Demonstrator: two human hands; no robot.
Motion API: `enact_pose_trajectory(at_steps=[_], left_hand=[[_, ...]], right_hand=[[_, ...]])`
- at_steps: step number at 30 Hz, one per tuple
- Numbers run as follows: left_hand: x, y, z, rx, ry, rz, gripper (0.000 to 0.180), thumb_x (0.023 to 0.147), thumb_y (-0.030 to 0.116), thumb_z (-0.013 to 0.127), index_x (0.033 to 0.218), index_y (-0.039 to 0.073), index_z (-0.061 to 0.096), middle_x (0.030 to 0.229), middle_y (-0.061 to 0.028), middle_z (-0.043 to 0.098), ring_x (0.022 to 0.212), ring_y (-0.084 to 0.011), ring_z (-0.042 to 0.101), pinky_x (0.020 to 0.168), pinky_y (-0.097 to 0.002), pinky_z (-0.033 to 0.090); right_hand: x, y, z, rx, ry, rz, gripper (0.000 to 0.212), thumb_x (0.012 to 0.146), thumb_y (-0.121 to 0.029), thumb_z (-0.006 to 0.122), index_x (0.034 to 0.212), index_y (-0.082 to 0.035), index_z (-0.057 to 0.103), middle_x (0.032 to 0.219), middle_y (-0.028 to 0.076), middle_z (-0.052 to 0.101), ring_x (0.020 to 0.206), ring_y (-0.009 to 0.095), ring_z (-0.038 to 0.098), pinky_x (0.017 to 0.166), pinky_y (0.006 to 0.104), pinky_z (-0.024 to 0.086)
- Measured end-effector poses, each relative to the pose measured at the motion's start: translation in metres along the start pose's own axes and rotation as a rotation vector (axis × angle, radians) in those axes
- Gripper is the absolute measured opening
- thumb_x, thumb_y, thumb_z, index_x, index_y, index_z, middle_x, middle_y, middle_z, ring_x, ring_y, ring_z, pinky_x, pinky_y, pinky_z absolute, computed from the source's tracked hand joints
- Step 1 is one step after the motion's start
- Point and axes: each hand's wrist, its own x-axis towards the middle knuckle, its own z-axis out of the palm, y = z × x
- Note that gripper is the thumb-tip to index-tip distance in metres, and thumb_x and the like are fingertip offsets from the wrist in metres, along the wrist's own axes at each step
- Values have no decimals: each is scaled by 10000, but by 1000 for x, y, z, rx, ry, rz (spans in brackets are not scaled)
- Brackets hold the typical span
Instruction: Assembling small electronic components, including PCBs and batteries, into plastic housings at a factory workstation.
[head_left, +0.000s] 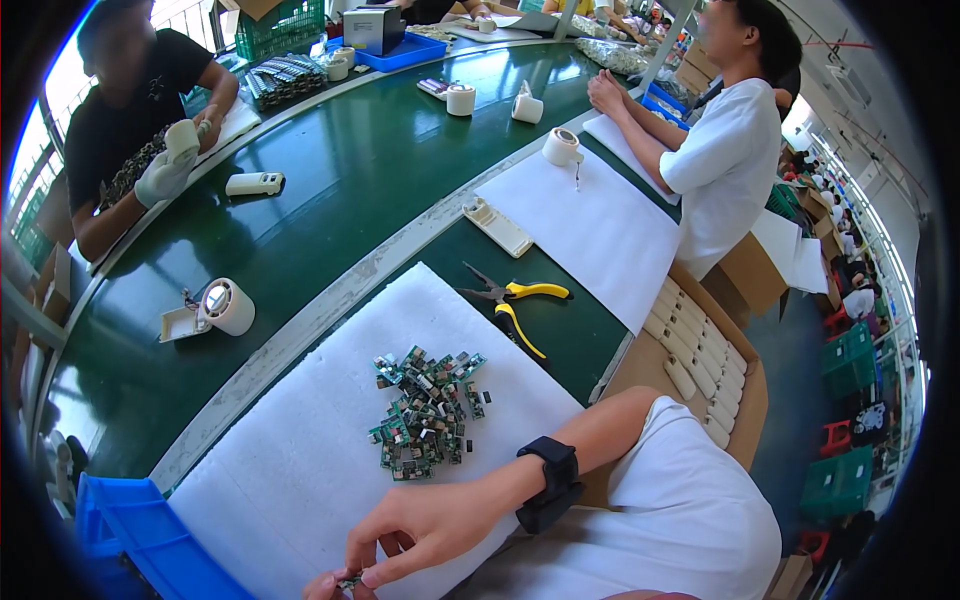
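My right hand [425, 525], with a black band on its wrist, reaches to the lower edge of the view. Its thumb and fingers pinch a small circuit board [348, 580]. Only the fingertips of my left hand [322, 587] show at the bottom edge, closed on the same small board. Much of that board is hidden by the fingers. Beyond my hands, a heap of small green circuit boards [425, 410] lies on a white foam sheet [310, 410]. Yellow-and-black pliers [510, 300] rest with handles spread beside the sheet.
A green conveyor [330, 200] curves past, carrying white cylindrical parts [228, 306] and cream casings [255, 184]. Another cream casing [498, 228] lies near the pliers. At lower left stands a blue bin [150, 530]; at right, a cardboard box [755, 400] of cream casings. Co-workers sit across and at right.
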Motion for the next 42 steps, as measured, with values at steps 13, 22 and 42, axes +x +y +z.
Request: enact_pose_trajectory(at_steps=[13, 22, 42], left_hand=[[13, 19, 9, 12, -19, -99, 227, 942, 78, 665, 1124, -53, 631, 1036, -146, 671, 932, -214, 638, 877, -331, 496], [18, 29, 14, -17, -13, -91, 195, 950, 96, 659, 1075, -53, 650, 1036, -129, 663, 920, -195, 625, 860, -323, 490], [20, 28, 15, -99, 4, -6, 116, 918, 21, 662, 1026, -13, 641, 1006, -125, 622, 841, -182, 588, 726, -306, 475]], right_hand=[[1, -10, 0, 33, 23, 55, 398, 926, -391, 666, 1148, -61, 686, 899, 50, 708, 677, 97, 530, 615, 243, 450], [3, -8, 0, -29, 15, 23, 405, 941, -408, 652, 1181, -82, 681, 908, 40, 691, 659, 87, 494, 599, 238, 427], [7, 6, 2, 94, -17, -45, 360, 925, -333, 674, 1048, 5, 679, 837, 38, 706, 629, 91, 587, 560, 236, 470]])
